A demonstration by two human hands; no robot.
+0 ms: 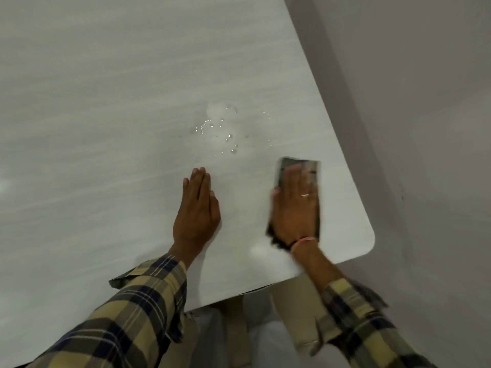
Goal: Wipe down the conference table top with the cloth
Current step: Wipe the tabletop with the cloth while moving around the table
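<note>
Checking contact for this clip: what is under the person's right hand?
Under the flat right hand lies a dark folded cloth, pressed onto the pale grey table top; its edges show around the fingers. The table surface beneath the cloth is covered.

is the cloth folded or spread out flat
Folded, it seems: the cloth is a compact rectangle under the flat right hand. Blur hides any layers.

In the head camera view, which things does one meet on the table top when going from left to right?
Left hand flat on the table → water droplets → right hand pressing the cloth → table's rounded corner.
</note>
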